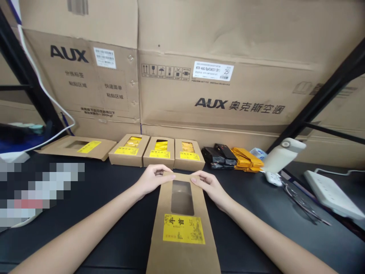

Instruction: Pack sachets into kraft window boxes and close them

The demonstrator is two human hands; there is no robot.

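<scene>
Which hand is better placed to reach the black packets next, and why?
Probably the right hand: holding the front box by its right corner, it is nearer the black packets than the left hand.

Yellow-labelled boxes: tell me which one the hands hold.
The nearest box: left hand and right hand grip its far end; the other four sit behind, untouched.

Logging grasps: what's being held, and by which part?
The nearest kraft window box, held by its far end: left hand at the far left corner, right hand at the far right corner.
</scene>
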